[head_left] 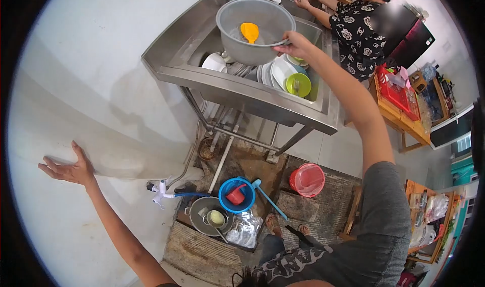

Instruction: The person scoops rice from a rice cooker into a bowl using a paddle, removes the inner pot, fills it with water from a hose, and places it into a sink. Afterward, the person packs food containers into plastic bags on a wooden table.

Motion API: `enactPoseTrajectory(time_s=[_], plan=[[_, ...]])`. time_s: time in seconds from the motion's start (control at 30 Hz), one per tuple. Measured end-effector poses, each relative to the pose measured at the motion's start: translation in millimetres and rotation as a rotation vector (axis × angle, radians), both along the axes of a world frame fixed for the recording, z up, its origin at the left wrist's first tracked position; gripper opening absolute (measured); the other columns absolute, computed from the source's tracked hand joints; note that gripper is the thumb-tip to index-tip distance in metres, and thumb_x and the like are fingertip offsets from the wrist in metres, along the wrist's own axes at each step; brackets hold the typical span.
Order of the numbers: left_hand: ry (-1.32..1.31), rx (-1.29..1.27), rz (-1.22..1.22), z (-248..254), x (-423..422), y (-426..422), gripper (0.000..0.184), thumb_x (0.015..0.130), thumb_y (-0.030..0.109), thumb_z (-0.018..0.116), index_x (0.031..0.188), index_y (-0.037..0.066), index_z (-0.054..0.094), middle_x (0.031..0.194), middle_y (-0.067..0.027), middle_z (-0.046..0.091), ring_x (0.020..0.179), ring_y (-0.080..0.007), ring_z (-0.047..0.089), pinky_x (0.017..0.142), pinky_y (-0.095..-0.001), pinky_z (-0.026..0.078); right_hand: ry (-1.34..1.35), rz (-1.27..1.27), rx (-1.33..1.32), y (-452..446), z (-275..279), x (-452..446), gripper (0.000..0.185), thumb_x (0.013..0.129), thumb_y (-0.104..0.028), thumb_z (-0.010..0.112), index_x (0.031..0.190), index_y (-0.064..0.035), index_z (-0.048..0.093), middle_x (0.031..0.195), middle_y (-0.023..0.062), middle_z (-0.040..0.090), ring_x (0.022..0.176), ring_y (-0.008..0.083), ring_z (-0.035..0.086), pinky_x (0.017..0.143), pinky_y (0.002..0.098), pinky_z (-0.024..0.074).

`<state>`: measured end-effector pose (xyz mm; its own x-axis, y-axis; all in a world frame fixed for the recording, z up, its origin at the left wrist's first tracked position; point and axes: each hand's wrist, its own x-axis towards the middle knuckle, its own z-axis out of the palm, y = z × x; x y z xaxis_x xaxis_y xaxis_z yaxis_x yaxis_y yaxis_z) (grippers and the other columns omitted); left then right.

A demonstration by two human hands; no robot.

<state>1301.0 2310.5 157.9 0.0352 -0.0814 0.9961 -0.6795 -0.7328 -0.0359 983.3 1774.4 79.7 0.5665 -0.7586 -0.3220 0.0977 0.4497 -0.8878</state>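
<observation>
My right hand (pixel 294 46) is closed on the handle at the rim of a large grey pot (pixel 255 49), which is tilted so that I see into it. Inside the pot lies a yellow-orange rice paddle (pixel 249 31). The pot is over the steel sink (pixel 242 91), above stacked white plates (pixel 264 75), a white bowl (pixel 215 63) and a green bowl (pixel 298 84) with a fork in it. Far to the left, my left hand (pixel 68 170) has its fingers spread at the white wall (pixel 101 135); whether the palm touches it I cannot tell.
On the floor stand a blue basin (pixel 237 182) with a red dipper, a metal pot (pixel 195 217), a red basket (pixel 307 180) and a blue-handled tool (pixel 272 202). A white tap (pixel 160 193) juts from the wall. Another person (pixel 353 34) holds glassware beyond the sink.
</observation>
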Motion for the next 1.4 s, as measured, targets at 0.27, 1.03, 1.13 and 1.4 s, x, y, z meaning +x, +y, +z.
enactPoseTrajectory(time_s=[0.27, 1.03, 1.13, 1.4], plan=[[-0.036, 0.011, -0.032, -0.8, 4.1, 2.1, 0.087, 0.069, 0.041, 0.071, 0.133, 0.005, 0.024, 0.139, -0.0191, 0.013, 0.127, -0.0342, 0.018, 0.101, -0.0467, 0.027, 0.111, -0.091, 0.011, 17.5, -24.3, -89.8, 0.039, 0.078, -0.003, 0.038, 0.113, 0.0103, 0.027, 0.106, 0.0277, 0.043, 0.082, 0.0398, 0.058, 0.067, 0.0412, 0.0579], [-0.030, 0.026, -0.010, 0.6, 0.1, 3.3, 0.086, 0.069, 0.040, 0.072, 0.132, 0.006, 0.024, 0.138, -0.0154, 0.012, 0.127, -0.0317, 0.018, 0.100, -0.0461, 0.030, 0.136, -0.139, 0.092, 51.7, -87.2, -130.2, 0.044, 0.084, 0.000, 0.034, 0.123, 0.0119, 0.019, 0.112, 0.0282, 0.041, 0.089, 0.0390, 0.058, 0.070, 0.0399, 0.0576], [-0.033, 0.023, -0.020, 1.6, 1.0, 2.6, 0.086, 0.069, 0.040, 0.072, 0.132, 0.006, 0.025, 0.138, -0.0148, 0.012, 0.127, -0.0317, 0.018, 0.100, -0.0463, 0.029, 0.195, -0.192, -0.024, 65.5, -82.5, -126.6, 0.045, 0.083, 0.002, 0.036, 0.125, 0.0080, 0.021, 0.114, 0.0258, 0.041, 0.089, 0.0377, 0.058, 0.069, 0.0400, 0.0581], [-0.036, 0.016, -0.020, 2.2, -0.2, 1.8, 0.084, 0.069, 0.039, 0.072, 0.131, 0.004, 0.027, 0.138, -0.0150, 0.013, 0.126, -0.0317, 0.020, 0.099, -0.0460, 0.032, 0.272, -0.284, -0.067, 78.0, -77.4, -124.5, 0.042, 0.083, -0.002, 0.039, 0.119, 0.0048, 0.019, 0.107, 0.0266, 0.044, 0.078, 0.0325, 0.062, 0.062, 0.0380, 0.0583]])
